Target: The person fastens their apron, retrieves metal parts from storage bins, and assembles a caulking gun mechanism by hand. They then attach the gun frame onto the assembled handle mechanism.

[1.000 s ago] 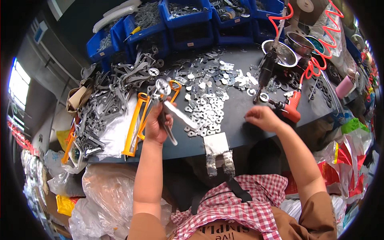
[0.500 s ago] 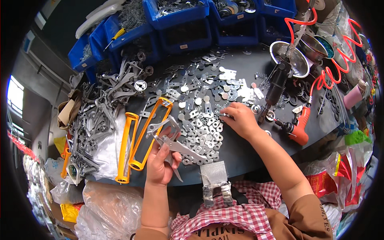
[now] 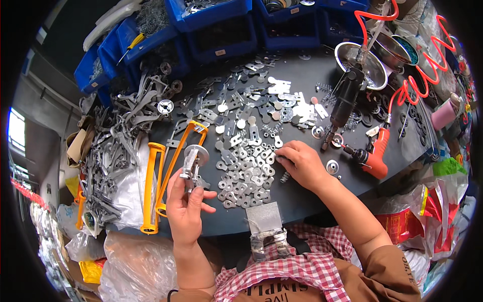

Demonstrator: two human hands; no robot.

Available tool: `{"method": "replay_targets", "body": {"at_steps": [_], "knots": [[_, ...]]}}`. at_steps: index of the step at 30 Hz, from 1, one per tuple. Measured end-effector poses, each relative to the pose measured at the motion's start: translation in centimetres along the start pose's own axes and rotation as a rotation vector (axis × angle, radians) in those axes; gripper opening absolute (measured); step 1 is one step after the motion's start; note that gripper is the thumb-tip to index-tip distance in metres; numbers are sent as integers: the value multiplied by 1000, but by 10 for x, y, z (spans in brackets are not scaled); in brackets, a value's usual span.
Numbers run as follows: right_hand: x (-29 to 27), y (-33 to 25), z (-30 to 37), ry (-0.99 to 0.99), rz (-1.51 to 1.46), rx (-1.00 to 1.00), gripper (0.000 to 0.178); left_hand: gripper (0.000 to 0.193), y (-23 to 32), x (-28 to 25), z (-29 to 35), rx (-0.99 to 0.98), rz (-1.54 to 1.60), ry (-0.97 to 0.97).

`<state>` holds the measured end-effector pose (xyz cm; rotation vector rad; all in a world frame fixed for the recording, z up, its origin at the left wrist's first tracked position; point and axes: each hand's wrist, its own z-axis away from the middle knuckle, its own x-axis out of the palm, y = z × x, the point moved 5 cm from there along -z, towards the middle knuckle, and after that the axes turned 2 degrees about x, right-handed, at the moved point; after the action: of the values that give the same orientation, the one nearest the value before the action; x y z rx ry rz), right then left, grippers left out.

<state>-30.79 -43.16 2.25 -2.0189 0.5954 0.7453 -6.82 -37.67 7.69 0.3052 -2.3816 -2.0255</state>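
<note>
My left hand (image 3: 186,209) is raised over the front of the table, thumb and fingers closed on a grey metal caulking gun handle (image 3: 187,168). The handle is seen nearly end-on, with a round grey disc (image 3: 200,153) at its top. My right hand (image 3: 304,163) is low over the table with its fingertips pinched together, and what lies between them is hidden. A small coil spring (image 3: 285,177) shows just below those fingers. Left of the right hand spreads a heap of small flat metal links with holes (image 3: 246,183). Two yellow caulking gun frames (image 3: 155,186) lie left of my left hand.
Grey metal levers (image 3: 115,146) are heaped at the left. Flat plates (image 3: 251,100) lie farther back, before blue bins (image 3: 216,38). At the right are a black air screwdriver (image 3: 347,100), a red power driver (image 3: 377,156) and a steel bowl (image 3: 359,60). A metal block (image 3: 265,217) sits at the front edge.
My left hand has turned the handle from a side view to nearly end-on and moved slightly left. My right hand has shifted a little down, and a spring now shows beneath its fingers.
</note>
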Motion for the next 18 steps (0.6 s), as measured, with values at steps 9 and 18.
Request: {"method": "replay_targets", "body": {"at_steps": [9,18], "knots": [[-17,-22,33,-167,115,-67,37,35,-4,-11,10,-81,770,-87],[-25,1,39,-121,-25,243,25,42,1,17,30,-318,1114,-413]]}}
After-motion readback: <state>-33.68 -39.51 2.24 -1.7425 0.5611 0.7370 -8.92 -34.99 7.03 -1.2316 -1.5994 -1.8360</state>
